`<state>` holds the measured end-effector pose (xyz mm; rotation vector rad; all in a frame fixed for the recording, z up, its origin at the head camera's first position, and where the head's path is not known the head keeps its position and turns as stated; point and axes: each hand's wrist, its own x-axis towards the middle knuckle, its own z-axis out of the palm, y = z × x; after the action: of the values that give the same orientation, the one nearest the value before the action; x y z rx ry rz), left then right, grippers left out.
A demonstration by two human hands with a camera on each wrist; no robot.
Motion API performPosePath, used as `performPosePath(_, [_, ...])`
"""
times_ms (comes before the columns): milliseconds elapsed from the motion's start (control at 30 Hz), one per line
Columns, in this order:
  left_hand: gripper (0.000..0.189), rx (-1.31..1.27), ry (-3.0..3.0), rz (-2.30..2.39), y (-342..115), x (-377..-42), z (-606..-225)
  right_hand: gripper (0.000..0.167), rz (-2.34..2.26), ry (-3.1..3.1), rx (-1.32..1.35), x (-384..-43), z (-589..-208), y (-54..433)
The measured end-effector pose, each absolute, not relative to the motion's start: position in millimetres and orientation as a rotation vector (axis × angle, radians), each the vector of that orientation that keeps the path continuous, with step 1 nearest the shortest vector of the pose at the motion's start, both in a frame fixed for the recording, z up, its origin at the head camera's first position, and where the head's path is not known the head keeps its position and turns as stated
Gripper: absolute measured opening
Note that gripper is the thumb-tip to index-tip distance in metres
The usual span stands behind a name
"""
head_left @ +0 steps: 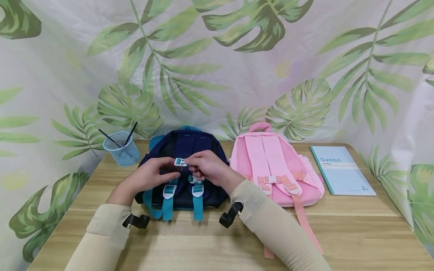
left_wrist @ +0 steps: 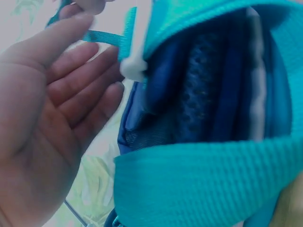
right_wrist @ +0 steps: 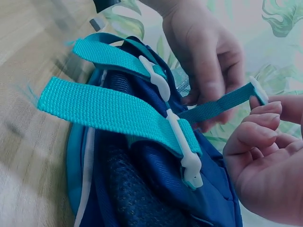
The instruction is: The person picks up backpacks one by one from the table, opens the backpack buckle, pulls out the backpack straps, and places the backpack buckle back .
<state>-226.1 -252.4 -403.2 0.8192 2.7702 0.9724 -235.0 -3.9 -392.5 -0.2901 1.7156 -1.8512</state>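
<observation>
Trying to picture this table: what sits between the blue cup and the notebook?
In the head view, the navy backpack, then the pink backpack.

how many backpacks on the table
2: the navy backpack between the cup and the pink backpack, and the pink one, which sits left of the notebook. None seem hidden.

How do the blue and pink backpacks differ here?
The blue backpack has teal webbing, the pink backpack salmon webbing. The blue backpack's white buckle is held up; the pink backpack's buckle lies against its straps. The pink backpack's webbing trails farther forward than the blue one's. Both rest on the table.
</observation>
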Motion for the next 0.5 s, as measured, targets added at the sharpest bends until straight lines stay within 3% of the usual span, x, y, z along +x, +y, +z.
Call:
performPosePath(133, [0.037, 0.834, 2.791, 1.127, -254, -223, -399, 0.022, -1.827, 1.759, -0.310, -235, -391, -3])
performPosePath(500, [0.025, 0.843, 2.840, 1.109, -250, -220, -387, 0.027, -1.806, 1.767, -0.257, -235, -395, 5])
